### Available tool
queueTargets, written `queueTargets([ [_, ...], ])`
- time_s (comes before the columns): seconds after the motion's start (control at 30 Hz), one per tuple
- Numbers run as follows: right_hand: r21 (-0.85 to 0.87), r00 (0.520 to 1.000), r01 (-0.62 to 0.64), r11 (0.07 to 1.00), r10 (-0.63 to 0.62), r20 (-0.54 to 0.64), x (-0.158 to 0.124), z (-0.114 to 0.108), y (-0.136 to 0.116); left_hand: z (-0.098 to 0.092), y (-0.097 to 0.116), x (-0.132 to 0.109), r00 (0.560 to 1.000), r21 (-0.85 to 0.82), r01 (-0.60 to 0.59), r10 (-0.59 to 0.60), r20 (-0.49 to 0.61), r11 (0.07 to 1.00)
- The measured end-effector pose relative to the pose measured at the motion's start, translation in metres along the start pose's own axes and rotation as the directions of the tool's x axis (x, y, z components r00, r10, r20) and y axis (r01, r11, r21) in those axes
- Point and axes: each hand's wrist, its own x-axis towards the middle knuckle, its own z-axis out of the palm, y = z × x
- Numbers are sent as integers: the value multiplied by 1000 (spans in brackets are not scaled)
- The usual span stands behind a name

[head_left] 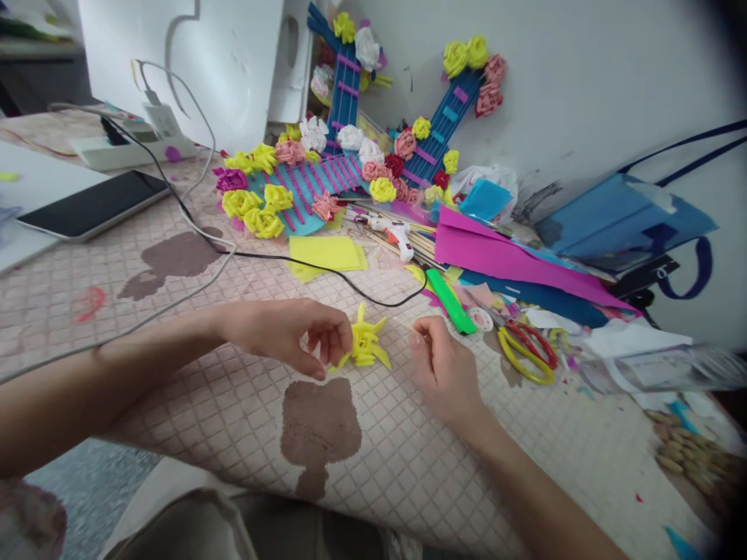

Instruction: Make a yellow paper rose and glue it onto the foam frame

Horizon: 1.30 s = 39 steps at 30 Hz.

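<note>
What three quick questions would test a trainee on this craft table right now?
1. True or false: the left hand pinches the yellow paper flower.
2. Which thing lies on the table just to the right of the right hand? A) scissors B) phone C) glue gun
3. What colour are the flat sheets that the black cable runs across?

Key: 1 true; 2 A; 3 yellow.
</note>
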Motion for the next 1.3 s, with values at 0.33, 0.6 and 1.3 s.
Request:
queueTargets([
  [0.33, 32, 1000, -5, 999, 4, 25, -2, -4, 5, 5, -18, 9, 928, 340, 98, 38, -371, 935],
  [0.6, -127, 976, 159, 979, -137, 166, -4, 3, 6, 13, -16, 9, 959, 150, 70, -25, -281, 986],
  [1.3, -14, 998, 57, 998, -57, 21, -3, -10, 6, 28, -30, 28, 884, 516, -53, 280, -373, 855],
])
